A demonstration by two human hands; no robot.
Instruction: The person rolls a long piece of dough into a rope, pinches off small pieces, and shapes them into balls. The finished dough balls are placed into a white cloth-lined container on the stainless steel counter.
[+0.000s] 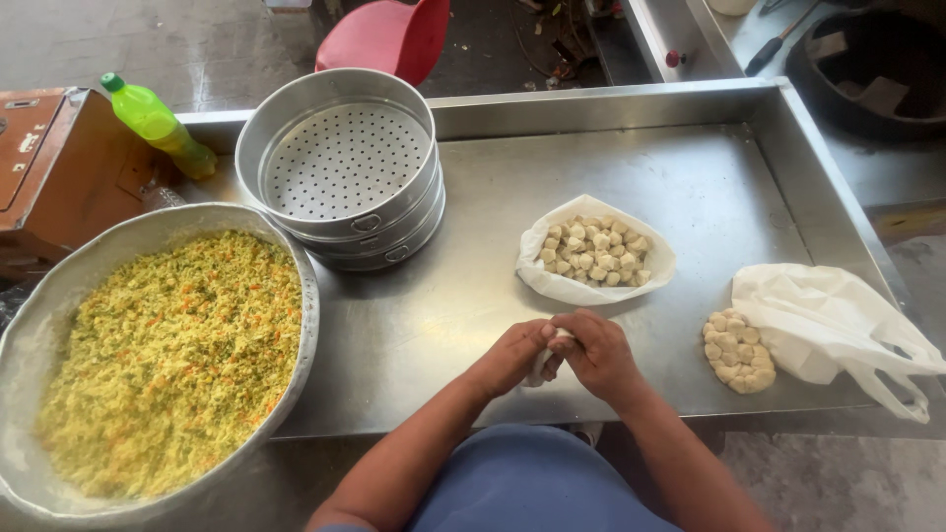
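Observation:
My left hand [512, 357] and my right hand [599, 357] meet over the front of a steel tray table [493, 296], both pinching one small white piece of dough [552, 350] between them. Just beyond the hands lies an open white plastic bag [552, 281] holding several small dough balls [594, 251]. To the right a flat cluster of dough pieces [739, 353] rests on the steel beside a crumpled white plastic bag [838, 320].
A large metal basin [30, 335] of yellow shredded filling [177, 355] sits at the left. Stacked perforated steamer pans [345, 163] stand behind it. A green bottle [158, 123], a brown box [59, 167] and a red chair [389, 37] lie beyond.

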